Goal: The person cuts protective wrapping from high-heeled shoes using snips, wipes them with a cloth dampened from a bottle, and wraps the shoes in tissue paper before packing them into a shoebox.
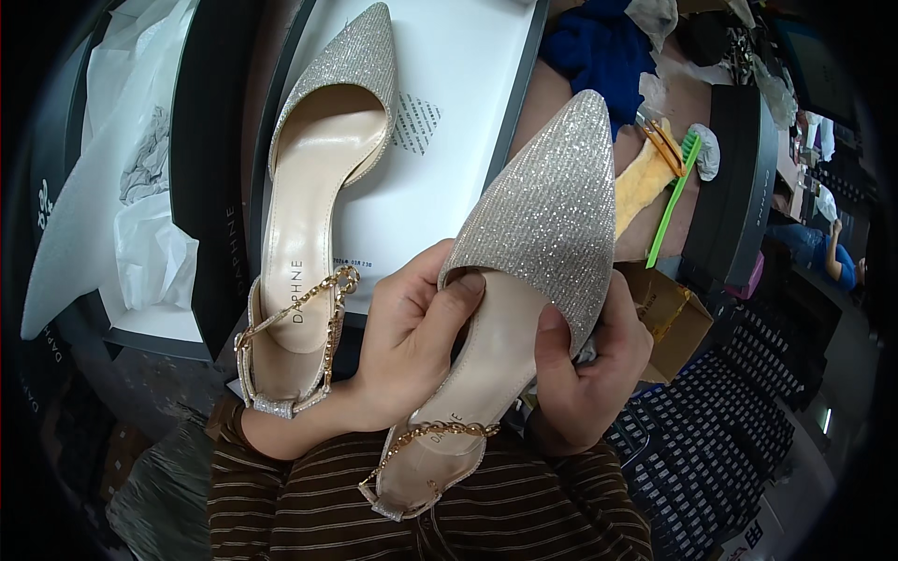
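A pointed silver glitter shoe (543, 206) with a beige insole and a gold chain ankle strap is held between both my hands, toe pointing away from me. My left hand (412, 327) grips its left side, thumb hooked over the edge of the vamp opening. On the other side my right hand (594, 365) is closed round it, thumb against the inner edge. The shoe's underside and heel are hidden. To the left, a matching shoe (313, 159) lies with its toe over an open white-lined box (458, 84), its strap end near my left forearm.
Another dark box (210, 178) with white tissue paper (154, 252) stands at the left. Right of the held shoe are a green toothbrush (673, 201), a yellow cloth (641, 192), blue fabric (599, 56) and a cardboard box (678, 327). Another person (832, 252) is at far right.
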The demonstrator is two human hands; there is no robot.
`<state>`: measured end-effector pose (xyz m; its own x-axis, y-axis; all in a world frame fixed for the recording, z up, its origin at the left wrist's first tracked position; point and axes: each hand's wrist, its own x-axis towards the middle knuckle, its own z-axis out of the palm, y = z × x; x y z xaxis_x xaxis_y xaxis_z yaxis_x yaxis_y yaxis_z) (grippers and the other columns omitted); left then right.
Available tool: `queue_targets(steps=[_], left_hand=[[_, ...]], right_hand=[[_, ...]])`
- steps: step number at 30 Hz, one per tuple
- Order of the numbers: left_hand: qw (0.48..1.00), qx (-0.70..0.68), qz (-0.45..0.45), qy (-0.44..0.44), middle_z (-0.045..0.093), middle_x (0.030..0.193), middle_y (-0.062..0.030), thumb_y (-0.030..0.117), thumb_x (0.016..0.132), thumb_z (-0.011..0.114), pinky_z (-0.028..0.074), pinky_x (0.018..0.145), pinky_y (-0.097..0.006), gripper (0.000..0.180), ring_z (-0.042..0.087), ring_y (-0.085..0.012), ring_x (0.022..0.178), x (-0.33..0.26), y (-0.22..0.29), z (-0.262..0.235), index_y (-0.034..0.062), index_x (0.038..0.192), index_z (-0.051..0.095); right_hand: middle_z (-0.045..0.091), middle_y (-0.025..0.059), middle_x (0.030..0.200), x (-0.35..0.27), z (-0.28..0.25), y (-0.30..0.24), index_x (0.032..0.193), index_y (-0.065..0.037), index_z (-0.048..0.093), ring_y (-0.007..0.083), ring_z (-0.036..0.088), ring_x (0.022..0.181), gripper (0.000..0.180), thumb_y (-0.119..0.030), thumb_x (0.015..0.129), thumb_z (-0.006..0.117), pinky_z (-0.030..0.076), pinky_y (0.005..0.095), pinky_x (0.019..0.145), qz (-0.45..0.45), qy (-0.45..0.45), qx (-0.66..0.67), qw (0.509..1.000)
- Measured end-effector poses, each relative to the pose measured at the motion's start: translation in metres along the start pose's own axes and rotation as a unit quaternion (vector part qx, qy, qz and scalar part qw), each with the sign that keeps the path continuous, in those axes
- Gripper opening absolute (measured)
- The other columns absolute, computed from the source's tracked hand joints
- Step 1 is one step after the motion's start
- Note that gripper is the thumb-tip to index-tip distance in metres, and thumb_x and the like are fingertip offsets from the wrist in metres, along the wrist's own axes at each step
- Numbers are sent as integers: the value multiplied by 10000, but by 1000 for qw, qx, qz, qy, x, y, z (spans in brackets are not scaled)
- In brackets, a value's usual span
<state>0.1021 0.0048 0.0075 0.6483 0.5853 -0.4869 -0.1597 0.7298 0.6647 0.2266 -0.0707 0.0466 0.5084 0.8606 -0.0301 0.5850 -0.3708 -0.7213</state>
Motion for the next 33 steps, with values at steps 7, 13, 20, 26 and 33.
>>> queue_targets(steps=[7,13,20,26,33], left_hand=[[1000,4,9,11,538,732,3,16,930,410,336,578,-168,173,404,-42,635,-1,-1,3,-9,1012,560],[1000,16,17,9,563,766,-3,9,916,440,343,564,-158,200,429,-36,628,1,-1,-3,-18,1079,553],[994,-24,-69,-87,604,825,-16,-30,844,539,329,525,-121,366,464,-13,619,-8,4,-11,-34,1209,507],[990,-11,-92,-105,636,976,-153,-52,850,475,432,558,-161,494,558,-103,635,-20,5,-23,-42,1328,351],[997,-40,-46,-44,632,986,-188,-54,856,441,479,580,-195,645,606,-135,673,-9,-7,-26,-2,1436,165]], right_hand=[[578,62,662,0,2,1,1030,47,570,156,436,450,450,-28,597,669,399,254,452,-6,9,0,1000],[569,58,643,0,4,-1,1021,41,573,153,426,448,433,-34,605,665,388,250,450,5,7,5,1000],[566,50,633,5,4,7,1009,20,578,146,415,453,381,-29,639,650,377,251,449,49,10,57,997],[594,63,705,41,7,4,1023,10,579,130,457,539,364,-109,703,707,401,251,518,90,-75,65,991],[623,49,865,87,-22,12,1027,25,630,104,514,684,258,-182,873,638,401,217,600,18,82,218,972]])
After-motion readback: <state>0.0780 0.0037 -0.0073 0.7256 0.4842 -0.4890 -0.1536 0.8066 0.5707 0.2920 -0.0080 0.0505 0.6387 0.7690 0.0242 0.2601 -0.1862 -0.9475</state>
